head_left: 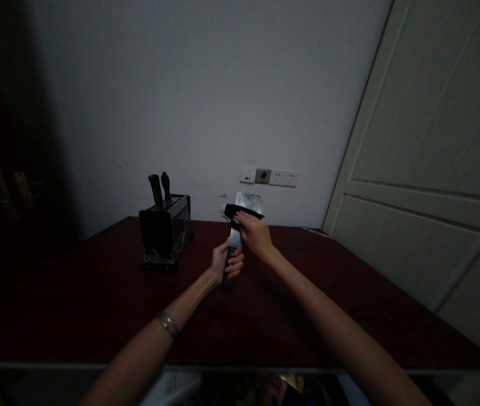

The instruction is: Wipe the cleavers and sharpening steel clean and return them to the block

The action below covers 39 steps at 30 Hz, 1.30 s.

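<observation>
My left hand (226, 263) is closed round the dark handle of a cleaver (248, 201), holding it upright over the dark red table (96, 299). Its broad steel blade points up. My right hand (255, 232) is closed on a dark cloth (240, 212) pressed across the blade's lower part. A bracelet sits on my left wrist.
A black knife block (166, 228) with two dark handles sticking out stands on the table to the left. Wall sockets (269, 177) sit on the white wall behind. A pale door (430, 169) fills the right side. The left of the room is dark.
</observation>
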Each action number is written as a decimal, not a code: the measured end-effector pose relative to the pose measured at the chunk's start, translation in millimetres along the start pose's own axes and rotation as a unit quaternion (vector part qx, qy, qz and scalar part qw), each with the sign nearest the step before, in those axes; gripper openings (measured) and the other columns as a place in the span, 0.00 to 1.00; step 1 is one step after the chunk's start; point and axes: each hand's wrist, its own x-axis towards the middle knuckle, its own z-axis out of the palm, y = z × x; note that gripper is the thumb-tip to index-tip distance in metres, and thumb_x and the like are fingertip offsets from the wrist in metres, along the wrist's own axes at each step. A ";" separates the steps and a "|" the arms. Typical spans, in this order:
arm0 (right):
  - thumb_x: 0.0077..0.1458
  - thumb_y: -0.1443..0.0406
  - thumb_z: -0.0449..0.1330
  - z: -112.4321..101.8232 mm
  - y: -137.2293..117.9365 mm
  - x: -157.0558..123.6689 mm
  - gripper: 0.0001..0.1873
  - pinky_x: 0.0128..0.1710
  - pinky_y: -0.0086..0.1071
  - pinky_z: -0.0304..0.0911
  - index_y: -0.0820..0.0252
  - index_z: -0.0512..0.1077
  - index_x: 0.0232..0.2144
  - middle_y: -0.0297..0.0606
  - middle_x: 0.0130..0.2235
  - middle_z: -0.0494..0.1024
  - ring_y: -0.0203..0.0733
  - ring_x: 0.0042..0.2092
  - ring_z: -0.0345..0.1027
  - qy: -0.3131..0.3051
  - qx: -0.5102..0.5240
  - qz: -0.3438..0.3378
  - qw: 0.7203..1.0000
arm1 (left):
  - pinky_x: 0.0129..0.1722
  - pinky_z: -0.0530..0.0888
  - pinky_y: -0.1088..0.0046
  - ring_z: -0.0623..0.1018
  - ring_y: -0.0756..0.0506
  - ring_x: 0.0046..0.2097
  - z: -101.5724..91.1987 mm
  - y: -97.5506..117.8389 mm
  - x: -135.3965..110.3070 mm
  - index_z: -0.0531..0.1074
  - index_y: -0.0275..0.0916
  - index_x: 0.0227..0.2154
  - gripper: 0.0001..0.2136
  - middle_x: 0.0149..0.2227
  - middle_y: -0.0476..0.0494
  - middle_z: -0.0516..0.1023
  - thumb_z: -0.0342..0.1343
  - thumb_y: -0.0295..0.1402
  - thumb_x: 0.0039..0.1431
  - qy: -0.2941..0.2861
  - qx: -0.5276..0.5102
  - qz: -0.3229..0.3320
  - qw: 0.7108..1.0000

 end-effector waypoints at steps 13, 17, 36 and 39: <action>0.52 0.74 0.53 -14.8 30.3 40.1 0.17 0.51 0.35 0.61 0.59 0.72 0.43 0.41 0.49 0.73 0.41 0.52 0.65 0.039 -0.015 0.024 0.999 | 0.06 0.55 0.81 0.48 0.56 0.11 5.2 1.5 -0.8 0.59 0.37 0.20 0.22 0.13 0.56 0.52 0.37 0.48 0.59 -0.034 0.032 -0.023 0.999; 0.52 0.74 0.53 -8.2 33.3 45.1 0.16 0.51 0.35 0.61 0.61 0.73 0.42 0.43 0.48 0.73 0.42 0.51 0.66 0.070 -0.013 0.060 0.996 | 0.06 0.55 0.81 0.48 0.56 0.11 1.8 1.7 -0.6 0.59 0.36 0.20 0.22 0.13 0.56 0.52 0.38 0.49 0.59 -0.026 0.037 -0.022 0.999; 0.53 0.73 0.53 0.1 32.6 53.9 0.16 0.50 0.37 0.62 0.57 0.72 0.43 0.40 0.49 0.73 0.42 0.52 0.65 0.042 -0.014 0.072 0.996 | 0.06 0.54 0.81 0.49 0.56 0.11 0.7 1.1 0.1 0.57 0.37 0.20 0.20 0.13 0.56 0.52 0.39 0.49 0.58 -0.001 0.042 -0.012 0.999; 0.53 0.74 0.53 2.7 18.4 35.8 0.17 0.52 0.36 0.60 0.58 0.72 0.43 0.40 0.50 0.73 0.41 0.53 0.63 0.030 -0.006 0.055 0.998 | 0.06 0.54 0.81 0.50 0.56 0.10 -1.0 1.4 0.8 0.58 0.37 0.20 0.21 0.13 0.56 0.52 0.39 0.49 0.58 0.004 0.035 -0.011 0.999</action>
